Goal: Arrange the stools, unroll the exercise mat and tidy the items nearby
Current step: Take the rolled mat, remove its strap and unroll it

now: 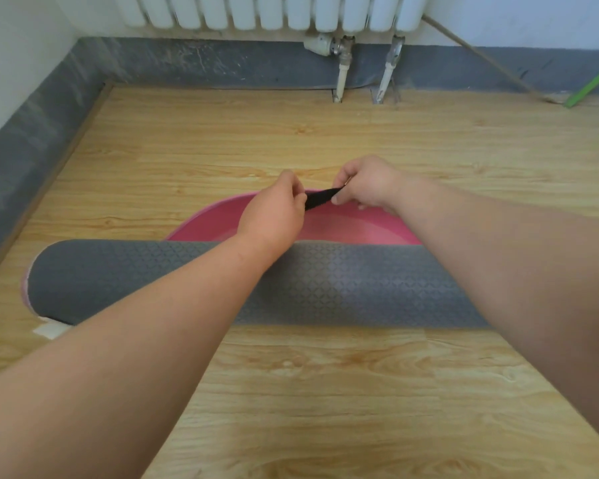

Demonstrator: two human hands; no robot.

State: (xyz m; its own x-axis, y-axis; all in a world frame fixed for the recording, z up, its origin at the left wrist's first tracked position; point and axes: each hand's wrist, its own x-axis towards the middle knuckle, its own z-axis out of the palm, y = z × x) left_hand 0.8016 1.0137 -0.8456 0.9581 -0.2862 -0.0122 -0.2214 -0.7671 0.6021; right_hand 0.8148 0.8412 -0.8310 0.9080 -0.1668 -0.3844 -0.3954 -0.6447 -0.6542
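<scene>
**While both hands are on the strap, the mat waits rolled**

Since the exercise mat (pixel 325 281) lies fully rolled on the wooden floor (pixel 325 392), crosswise in front of us, we judge the step in hand to be dealing with its black strap (pixel 320 198). The left hand (pixel 274 216) and right hand (pixel 363 188) reach over the roll. Each pinches one end of the strap, the fingers (pixel 296 188) curled onto it, so the strap hangs taut and short between them. It sits above the pink basin (pixel 343 226), which is just beyond the mat on the far side. We cannot tell if the strap is a loop or a flat band. We see no band around the visible parts of the roll, though the forearms cover two stretches of it.

To do it well:
- Fold or bunch the strap small and put it down well away from where the mat will unroll, not in the basin if that looks wet. We cannot tell that from here.
- Shift the basin first. It touches or nearly touches the far side of the roll and would likely block the mat from unrolling that way.
- Find the loose edge before pushing. It is not visible from this angle.
- Check the white scrap (pixel 51 329) under the left end so it does not get trapped.
- Roll with flat palms spread wide for a straight lay.

No stools are in view. The radiator (pixel 274 12) lines the far wall, with a green pole (pixel 592 83) at far right.
</scene>
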